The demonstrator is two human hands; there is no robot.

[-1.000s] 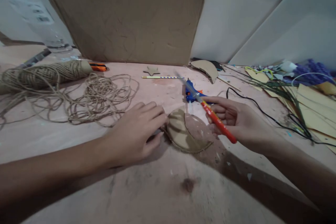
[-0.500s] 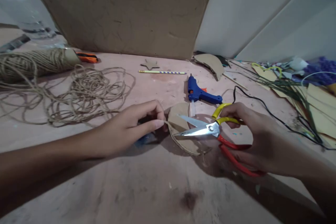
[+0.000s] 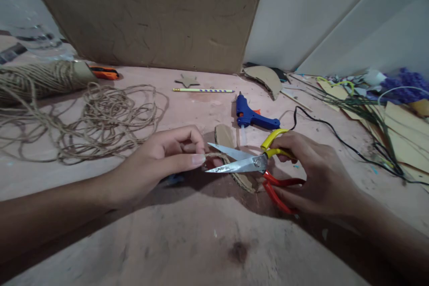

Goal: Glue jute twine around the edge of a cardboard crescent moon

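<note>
Head: twine (image 3: 216,155) between open scissor blades (image 3: 237,165)

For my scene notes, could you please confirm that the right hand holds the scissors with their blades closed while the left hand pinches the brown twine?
Not quite: the head view shows the blades open, not closed. The right hand does hold the scissors, and the left hand pinches the brown twine.

One head-height view, forward and down, close above both hands (image 3: 167,156) (image 3: 315,176)
</note>
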